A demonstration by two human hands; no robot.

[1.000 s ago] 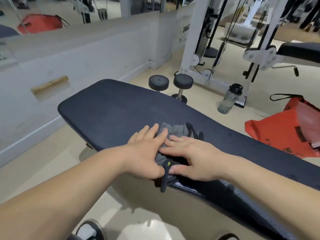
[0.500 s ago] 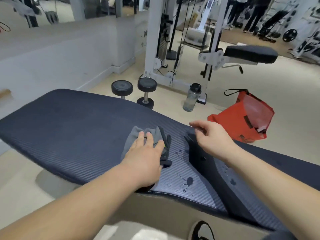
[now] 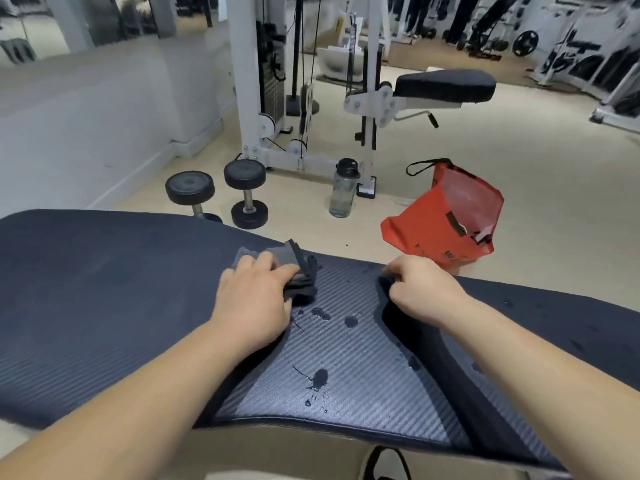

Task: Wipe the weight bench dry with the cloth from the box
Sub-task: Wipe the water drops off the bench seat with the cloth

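The dark navy weight bench runs across the view, with water drops on its ribbed middle section. A crumpled grey cloth lies on the bench near its far edge. My left hand presses down on the cloth, fingers spread over it. My right hand sits to the right, its fingers and thumb curled round the edge of the right-hand pad at the gap between the pads.
On the floor beyond the bench stand two black dumbbells, a clear water bottle and an orange bag. A white cable machine with a black seat is behind them. A shoe shows below the bench.
My right hand left the cloth and moved right to the pad edge. My left hand stayed on the cloth and slid it right along the bench. The view panned right, revealing water drops.
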